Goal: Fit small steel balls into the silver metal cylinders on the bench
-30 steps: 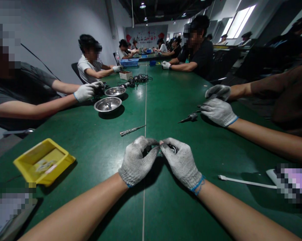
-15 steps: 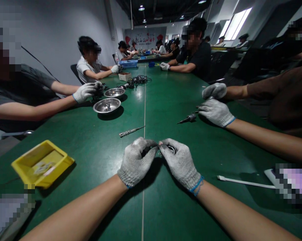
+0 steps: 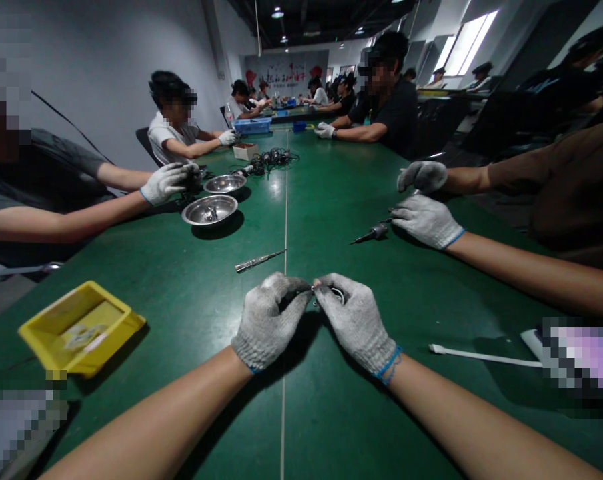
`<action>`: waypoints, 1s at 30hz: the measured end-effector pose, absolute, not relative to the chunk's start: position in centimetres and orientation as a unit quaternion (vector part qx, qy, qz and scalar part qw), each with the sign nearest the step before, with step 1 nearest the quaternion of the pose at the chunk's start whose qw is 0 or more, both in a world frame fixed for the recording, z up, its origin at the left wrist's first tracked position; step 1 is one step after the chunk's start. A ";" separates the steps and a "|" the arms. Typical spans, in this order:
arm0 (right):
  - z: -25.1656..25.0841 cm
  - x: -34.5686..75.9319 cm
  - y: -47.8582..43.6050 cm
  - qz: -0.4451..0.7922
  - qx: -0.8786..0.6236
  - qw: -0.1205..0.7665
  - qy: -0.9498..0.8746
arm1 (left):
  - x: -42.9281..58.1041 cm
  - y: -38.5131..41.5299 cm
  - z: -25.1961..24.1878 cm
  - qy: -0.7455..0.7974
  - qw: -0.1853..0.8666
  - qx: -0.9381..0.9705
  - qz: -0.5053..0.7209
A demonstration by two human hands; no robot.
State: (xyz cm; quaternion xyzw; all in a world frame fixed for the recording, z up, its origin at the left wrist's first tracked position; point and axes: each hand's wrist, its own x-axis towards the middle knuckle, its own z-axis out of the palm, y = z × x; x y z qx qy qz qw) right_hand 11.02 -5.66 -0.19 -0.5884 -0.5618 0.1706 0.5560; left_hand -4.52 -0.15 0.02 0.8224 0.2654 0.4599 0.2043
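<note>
Both my gloved hands meet over the near middle of the green table. The thumb and fingers of my left hand (image 3: 271, 320) are pinched at their tips, closed on something too small to name. My right hand (image 3: 354, 320) is closed too, its fingertips touching the same spot from the right. A thin, curved, shiny piece (image 3: 338, 295), perhaps a metal ring, shows inside its curled fingers. Just below the fingertips is a tiny ring-like bit (image 3: 315, 304). A screwdriver with a clear handle (image 3: 254, 263) lies on the table beyond my left hand.
At left stands a yellow bin (image 3: 81, 330) with small pale parts. Two steel bowls (image 3: 210, 212) sit farther off. A co-worker's gloved hand (image 3: 429, 220) is at right, near a dark pointed tool (image 3: 374, 233). A white cable (image 3: 484, 357) leads to a phone at right.
The whole view has shifted slightly, so things appear a little further left. My hands keep the same pinched pose, fingertips together.
</note>
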 end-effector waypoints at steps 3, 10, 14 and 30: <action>-0.3 11.0 -5.7 0.167 -0.589 0.554 -0.564 | -4.5 -0.2 0.1 0.269 0.205 0.822 0.459; -0.3 11.0 -5.6 0.162 -0.583 0.574 -0.551 | -4.4 -0.2 0.1 0.284 0.205 0.816 0.460; -0.3 11.0 -5.6 0.168 -0.574 0.577 -0.557 | -4.4 -0.2 0.1 0.293 0.201 0.814 0.460; -0.2 10.9 -5.6 0.191 -0.564 0.581 -0.555 | -4.2 -0.1 0.1 0.316 0.206 0.806 0.456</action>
